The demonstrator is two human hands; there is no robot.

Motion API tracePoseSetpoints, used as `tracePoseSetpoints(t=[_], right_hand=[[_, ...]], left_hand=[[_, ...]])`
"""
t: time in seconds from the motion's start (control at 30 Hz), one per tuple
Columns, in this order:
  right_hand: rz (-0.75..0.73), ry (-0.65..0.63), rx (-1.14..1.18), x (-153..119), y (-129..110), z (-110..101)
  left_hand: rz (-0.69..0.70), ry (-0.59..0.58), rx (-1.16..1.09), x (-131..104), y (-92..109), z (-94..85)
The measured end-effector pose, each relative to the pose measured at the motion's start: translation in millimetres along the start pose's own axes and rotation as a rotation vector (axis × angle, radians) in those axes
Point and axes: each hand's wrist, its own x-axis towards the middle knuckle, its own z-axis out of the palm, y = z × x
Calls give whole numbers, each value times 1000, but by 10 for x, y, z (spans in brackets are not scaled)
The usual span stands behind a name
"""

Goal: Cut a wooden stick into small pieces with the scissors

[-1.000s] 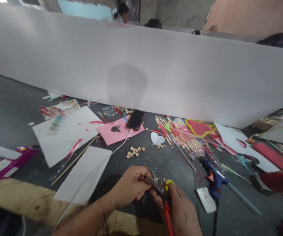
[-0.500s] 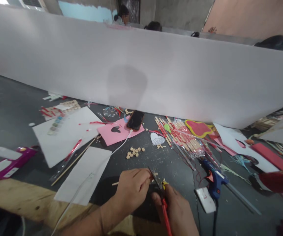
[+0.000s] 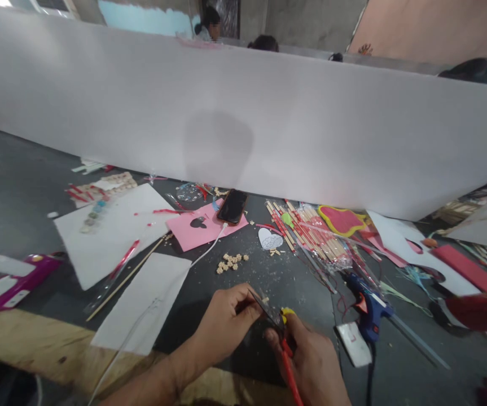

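Observation:
My right hand [image 3: 308, 355] is wrapped round red-handled shears [image 3: 288, 369]. Their dark blades point up and left, and a yellow part shows by my fingers. My left hand [image 3: 226, 318] is closed in a pinch beside the blade tips. A pale thin wooden stick [image 3: 266, 300] shows just at the blades; most of it is hidden by my fingers. Beyond both hands lies a small heap of short cut wooden pieces [image 3: 230, 263]. A white paper heart [image 3: 270, 239] rests farther back, with a few small pieces near it.
A blue glue gun [image 3: 370, 307] and a white block [image 3: 354, 343] lie at right. Behind are bundled red-and-wood sticks [image 3: 311, 231] and a phone [image 3: 232, 206] on pink paper [image 3: 184, 230]. White sheets [image 3: 135, 304] and a purple tool [image 3: 17, 282] lie left. A white panel [image 3: 235, 113] stands behind.
The shears have tilted, and my right hand has shifted slightly right. The stick end that stuck out left of my left hand no longer shows.

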Motion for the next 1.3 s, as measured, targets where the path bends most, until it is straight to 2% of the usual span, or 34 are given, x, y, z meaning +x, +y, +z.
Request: tracePoseSetpoints(t=[0.07, 0.2, 0.33, 0.43, 0.5, 0.67, 0.77, 0.87, 1.07, 1.2, 1.3], right_hand=[[5, -8, 22, -6, -5, 14], [-20, 59, 66, -9, -26, 12], [-89, 140, 98, 10, -47, -28], [-104, 153, 103, 16, -45, -45], [-101, 135, 97, 12, -40, -45], [-56, 72, 65, -10, -35, -21], [-43, 44, 46, -20, -29, -6], [-43, 63, 23, -22, -17, -3], [-22, 83, 17, -19, -5, -22], [-21, 62, 14, -26, -24, -32], [-24, 53, 17, -40, -31, -32]], left_hand=[[23, 12, 19, 1, -3, 3], [71, 6, 57, 13, 32, -29], [55, -3, 104, 17, 57, -54], [35, -40, 61, 16, 77, -74], [-14, -86, 3, 22, 97, -95], [-244, -282, -242, 76, 99, -142], [-264, -323, -349, 98, 55, -128], [-217, -269, -328, 90, 17, -84], [-46, -57, -62, 19, -9, -6], [-14, -21, 30, -23, 0, -2], [5, -40, 15, -32, 20, -17]])
